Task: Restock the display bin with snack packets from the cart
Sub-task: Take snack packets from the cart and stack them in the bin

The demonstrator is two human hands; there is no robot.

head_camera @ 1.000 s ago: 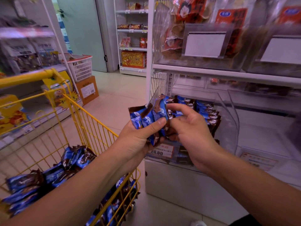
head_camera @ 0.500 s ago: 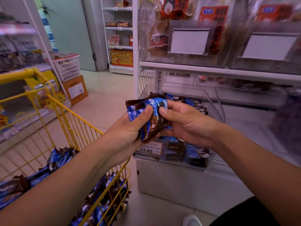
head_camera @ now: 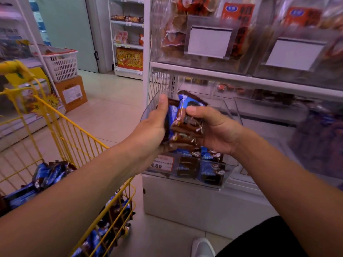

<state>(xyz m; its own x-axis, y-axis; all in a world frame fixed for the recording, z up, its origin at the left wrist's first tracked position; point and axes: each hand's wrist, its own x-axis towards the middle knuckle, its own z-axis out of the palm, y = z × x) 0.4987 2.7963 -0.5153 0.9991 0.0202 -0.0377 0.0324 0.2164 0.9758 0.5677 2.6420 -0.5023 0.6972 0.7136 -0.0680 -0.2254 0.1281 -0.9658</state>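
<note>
Both hands hold one stack of blue-and-brown packets (head_camera: 185, 125) between them, just above the clear bin (head_camera: 220, 175). The left hand (head_camera: 154, 127) clasps the stack from its left side, thumb lying up along the top packet; the right hand (head_camera: 213, 130) grips it from the right, thumb pressed on the front wrapper, fingers curled behind. The stack stands roughly upright, the tallest packet poking above both thumbs

Straight below the hands, the bin sits on the low shelf of the rack, more of the same packets lying in its front part, a price tag (head_camera: 161, 163) on its front wall. Above the bin, a white shelf (head_camera: 241, 78) carries clear boxes of red-wrapped snacks with blank label cards

Left of the bin stands the yellow cart (head_camera: 61, 127), under the left forearm, with many more packets heaped inside. Beyond the cart, further from the bin, a white basket (head_camera: 62, 64) rests on a cardboard box (head_camera: 71, 92) on the floor
</note>
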